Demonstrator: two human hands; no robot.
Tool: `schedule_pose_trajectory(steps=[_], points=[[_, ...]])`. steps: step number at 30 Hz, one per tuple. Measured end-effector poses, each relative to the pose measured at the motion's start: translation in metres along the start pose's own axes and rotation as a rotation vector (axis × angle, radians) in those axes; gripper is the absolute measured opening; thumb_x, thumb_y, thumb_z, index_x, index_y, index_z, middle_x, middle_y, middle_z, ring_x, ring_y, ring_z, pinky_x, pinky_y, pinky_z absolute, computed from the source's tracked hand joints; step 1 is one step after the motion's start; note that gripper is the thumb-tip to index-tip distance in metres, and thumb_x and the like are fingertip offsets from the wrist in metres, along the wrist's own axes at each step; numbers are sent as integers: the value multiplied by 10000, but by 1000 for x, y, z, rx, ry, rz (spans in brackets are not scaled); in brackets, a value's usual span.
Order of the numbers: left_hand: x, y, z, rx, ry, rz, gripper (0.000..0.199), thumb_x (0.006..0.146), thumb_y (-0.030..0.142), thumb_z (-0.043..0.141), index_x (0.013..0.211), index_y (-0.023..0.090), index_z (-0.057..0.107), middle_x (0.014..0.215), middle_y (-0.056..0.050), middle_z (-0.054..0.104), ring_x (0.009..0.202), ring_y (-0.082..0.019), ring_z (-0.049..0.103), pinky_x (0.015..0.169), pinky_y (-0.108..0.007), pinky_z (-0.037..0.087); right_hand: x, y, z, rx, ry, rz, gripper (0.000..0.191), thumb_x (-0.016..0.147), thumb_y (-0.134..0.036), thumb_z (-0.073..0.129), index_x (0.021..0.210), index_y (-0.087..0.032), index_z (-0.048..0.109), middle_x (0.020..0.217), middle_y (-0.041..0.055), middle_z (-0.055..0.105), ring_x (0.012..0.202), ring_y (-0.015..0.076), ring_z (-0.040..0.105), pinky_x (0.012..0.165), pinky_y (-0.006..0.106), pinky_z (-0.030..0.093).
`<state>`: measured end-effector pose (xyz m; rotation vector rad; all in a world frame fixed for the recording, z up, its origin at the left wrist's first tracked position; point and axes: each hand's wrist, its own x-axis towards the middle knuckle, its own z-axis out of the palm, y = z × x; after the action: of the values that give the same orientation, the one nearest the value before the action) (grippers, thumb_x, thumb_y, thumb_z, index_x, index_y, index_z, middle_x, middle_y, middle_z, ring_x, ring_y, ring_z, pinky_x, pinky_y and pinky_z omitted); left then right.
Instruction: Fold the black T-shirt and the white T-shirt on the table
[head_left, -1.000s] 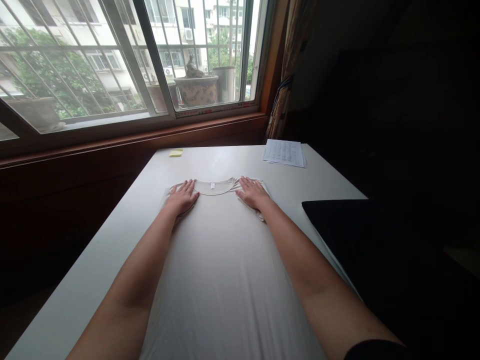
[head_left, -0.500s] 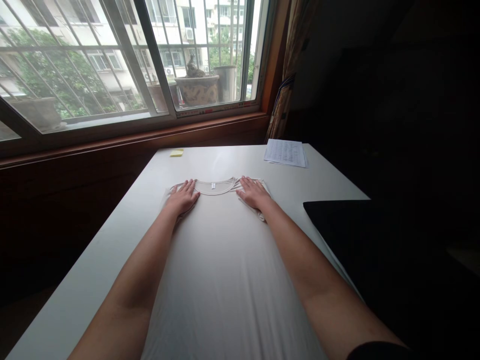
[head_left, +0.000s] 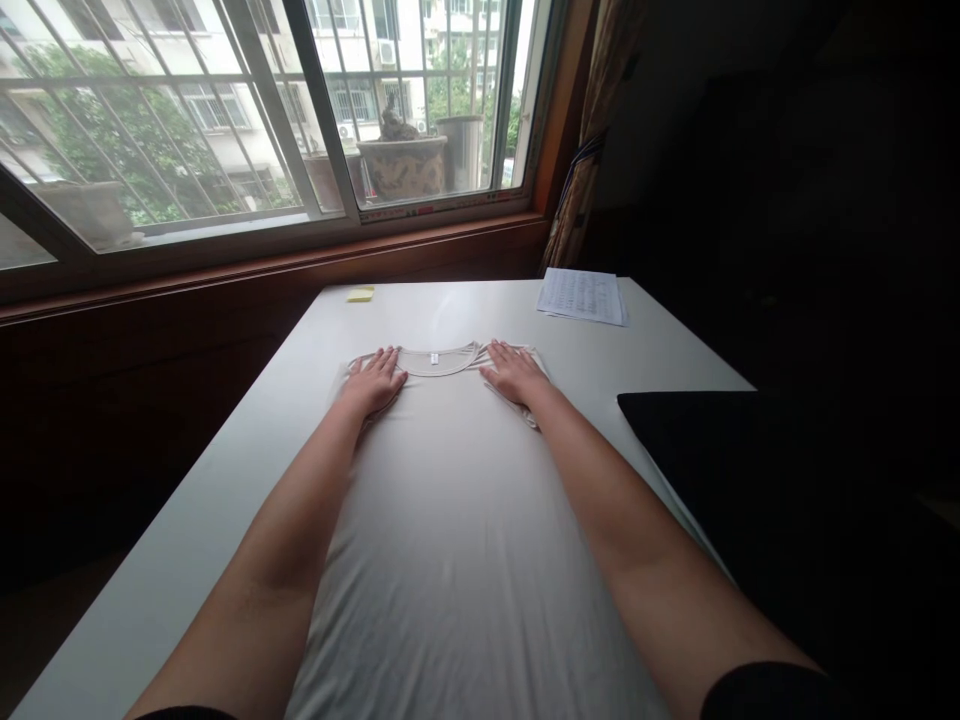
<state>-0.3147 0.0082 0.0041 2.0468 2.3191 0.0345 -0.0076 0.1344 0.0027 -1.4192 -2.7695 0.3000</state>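
Observation:
A pale T-shirt (head_left: pixel 457 480) lies spread lengthwise on the white table (head_left: pixel 247 440), its round neckline at the far end. Inside the collar shows a small white label (head_left: pixel 434 358). My left hand (head_left: pixel 375 380) rests flat on the shirt's left shoulder, fingers stretched out. On the right shoulder lies my right hand (head_left: pixel 515 372), palm down with the fingers extended. Folded sleeve cloth peeks out beside and under both hands. Light creases run along the lower body of the shirt, which goes out of view at the bottom.
A yellow sticky-note pad (head_left: pixel 360 294) lies at the far left corner of the table, and printed sheets (head_left: pixel 583 296) at the far right. Some flat black thing (head_left: pixel 690 450) covers the right side. Beyond the table are a barred window (head_left: pixel 225 120) and a tied curtain (head_left: pixel 581 180).
The view has shifted slightly, so everything sits a little higher and further right. Both hands stay flat on the shirt's shoulders.

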Motion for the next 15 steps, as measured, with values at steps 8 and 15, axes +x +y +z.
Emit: schedule_pose_trajectory(steps=[8, 15], points=[[2, 3, -2, -5, 13, -40, 705, 1033, 578, 133, 1647, 232, 100, 1712, -44, 117, 1582, -250, 94, 1254, -556, 107, 3, -1, -2, -3, 9, 1, 753, 1018, -581, 206, 1650, -176, 150, 1721, 46, 67, 1579, 224, 60, 1265, 471, 36], [11, 3, -3, -10, 16, -47, 719, 1030, 587, 136, 1645, 215, 117, 1709, -54, 129, 1581, -250, 98, 1252, -569, 118, 11, 2, -4, -8, 16, -20, 688, 1026, -570, 239, 1639, -258, 218, 1723, 40, 85, 1577, 233, 76, 1257, 490, 54]])
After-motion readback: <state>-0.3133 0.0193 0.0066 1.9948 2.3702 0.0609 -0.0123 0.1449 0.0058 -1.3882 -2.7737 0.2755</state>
